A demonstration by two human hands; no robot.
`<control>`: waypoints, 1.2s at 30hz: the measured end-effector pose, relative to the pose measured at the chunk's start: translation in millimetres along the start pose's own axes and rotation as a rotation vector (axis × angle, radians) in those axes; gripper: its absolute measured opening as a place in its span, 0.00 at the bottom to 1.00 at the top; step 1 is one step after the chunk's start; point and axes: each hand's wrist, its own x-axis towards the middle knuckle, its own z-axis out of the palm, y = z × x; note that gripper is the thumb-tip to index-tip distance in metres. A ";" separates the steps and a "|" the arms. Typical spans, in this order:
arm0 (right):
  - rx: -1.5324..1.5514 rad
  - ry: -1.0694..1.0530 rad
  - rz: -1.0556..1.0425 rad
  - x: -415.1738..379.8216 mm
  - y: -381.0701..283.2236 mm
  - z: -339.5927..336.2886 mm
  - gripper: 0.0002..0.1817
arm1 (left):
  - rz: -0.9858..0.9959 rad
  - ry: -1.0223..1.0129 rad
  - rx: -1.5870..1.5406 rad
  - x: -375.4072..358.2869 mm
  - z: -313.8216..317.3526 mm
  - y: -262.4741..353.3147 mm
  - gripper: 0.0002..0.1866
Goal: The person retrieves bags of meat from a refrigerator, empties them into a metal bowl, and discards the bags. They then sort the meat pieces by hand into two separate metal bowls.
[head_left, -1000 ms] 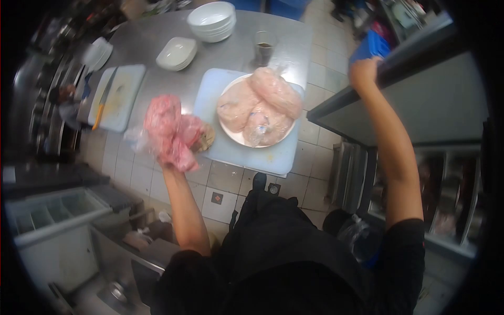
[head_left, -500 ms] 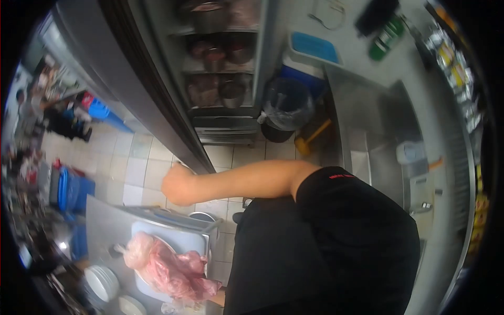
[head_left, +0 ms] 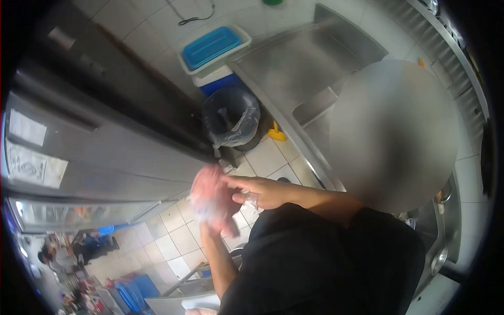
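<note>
Left hand (head_left: 208, 227) is supporting bagged meat (head_left: 211, 190), grip hidden; right hand (head_left: 263, 193) is touching it, thumb and forefinger spread, possibly slick plastic (head_left: 208, 209) risking a drop.

Two hands, one left (head_left: 211, 228) and one right (head_left: 265, 193), meet at one bundle of pink meat (head_left: 214, 195). Two large paper sheets (head_left: 27, 127) mark a steel door (head_left: 100, 157). Along the steel worktop's (head_left: 294, 58) left edge are one lined trash bin (head_left: 231, 118) and one blue-topped tub (head_left: 211, 48). Background people are too blurred to count.
</note>
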 end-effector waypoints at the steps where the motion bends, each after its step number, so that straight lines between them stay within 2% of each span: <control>1: -0.022 0.123 -0.046 -4.7 14.2 -12.1 0.35 | 0.049 -0.118 0.004 47.0 17.0 -5.4 0.36; 2: -0.076 0.225 0.013 -7.2 21.5 -35.5 0.38 | 0.031 -0.205 -0.084 90.6 37.1 -11.0 0.36; 3: -0.079 0.308 0.017 -9.2 25.9 -62.6 0.37 | -0.275 -0.068 -0.448 119.0 64.1 -23.2 0.32; 4: -0.094 0.415 0.013 -8.7 52.5 -88.1 0.35 | -0.520 0.195 -0.839 147.0 91.0 -35.3 0.29; 5: 0.006 0.513 -0.029 -4.7 75.4 -115.9 0.31 | -0.506 0.156 -0.761 198.0 109.7 -29.3 0.26; 6: -0.050 0.660 -0.128 -2.4 111.0 -146.5 0.29 | -0.448 0.084 -0.662 241.6 127.2 -35.5 0.25; 8: 0.240 0.820 0.085 2.3 99.6 -203.1 0.27 | -0.396 -0.062 -0.412 316.7 146.8 -51.8 0.24; 9: 0.259 0.867 0.101 4.7 100.3 -222.5 0.27 | -0.402 -0.139 -0.261 347.8 156.5 -54.6 0.23; 10: 0.274 0.920 0.114 9.5 104.8 -244.0 0.27 | -0.344 -0.082 -0.333 372.4 175.1 -50.4 0.25; 11: 0.271 0.984 0.115 14.1 108.7 -273.1 0.27 | -0.292 -0.069 -0.277 391.2 183.6 -60.9 0.25; 12: 0.398 1.004 0.108 21.4 128.1 -292.0 0.33 | -0.210 -0.065 -0.233 416.8 189.4 -90.8 0.26; 13: -0.090 1.115 -0.025 29.0 178.8 -314.8 0.29 | -0.128 -0.060 -0.195 449.8 197.4 -115.0 0.27; 14: 0.441 1.096 -0.065 47.8 212.5 -330.1 0.34 | 0.064 -0.046 -0.091 474.3 197.4 -133.5 0.29; 15: 0.652 1.030 0.078 45.7 197.3 -328.0 0.33 | 0.218 -0.021 0.019 479.3 200.0 -150.1 0.32; 17: 0.043 0.794 0.314 36.3 233.9 -344.9 0.28 | 0.350 0.138 0.651 481.2 216.7 -163.5 0.33; 18: 0.009 0.772 0.226 33.4 251.5 -350.6 0.25 | 0.391 0.195 0.991 466.6 209.5 -174.7 0.34; 19: -0.006 0.750 0.144 22.1 270.9 -342.2 0.22 | 0.259 0.151 0.950 442.5 203.8 -168.9 0.33; 21: 0.139 0.895 0.187 -17.7 247.2 -327.9 0.17 | 0.048 0.109 0.842 434.1 216.0 -129.9 0.30; 23: 0.386 0.979 0.119 -57.6 250.0 -303.7 0.14 | 0.066 0.071 0.887 425.2 208.3 -141.4 0.28; 25: 0.261 1.040 0.331 -97.8 245.3 -281.8 0.11 | 0.124 0.060 0.835 407.5 209.8 -154.6 0.28; 26: 0.105 1.083 0.337 -125.1 279.3 -263.4 0.10 | 0.068 -0.021 0.867 393.9 211.8 -140.3 0.30; 27: -0.064 1.134 0.342 -147.9 313.4 -244.5 0.08 | 0.055 -0.020 0.830 377.5 219.1 -132.2 0.31; 28: -0.137 1.103 0.552 -166.2 281.7 -229.6 0.08 | 0.213 0.006 0.827 363.9 229.0 -127.4 0.33; 29: -0.207 1.076 0.586 -184.2 279.8 -214.5 0.11 | 0.174 -0.036 0.754 345.4 238.7 -136.4 0.30; 30: -0.277 1.048 0.620 -202.2 277.6 -199.7 0.14 | 0.222 -0.153 0.826 336.5 248.7 -127.3 0.24; 31: -0.671 1.068 0.680 -215.4 285.7 -193.5 0.13 | 0.278 -0.235 0.719 335.7 265.2 -128.9 0.18; 33: -0.143 1.214 0.531 -239.1 283.4 -174.8 0.24 | 0.360 -0.328 0.578 314.5 292.4 -116.0 0.18; 34: -0.178 1.259 0.641 -241.4 267.9 -176.9 0.24 | 0.540 -0.332 0.538 303.2 302.9 -109.7 0.17; 36: -0.292 1.354 0.816 -239.9 221.1 -177.5 0.22 | 0.509 -0.546 0.359 294.5 332.2 -97.7 0.15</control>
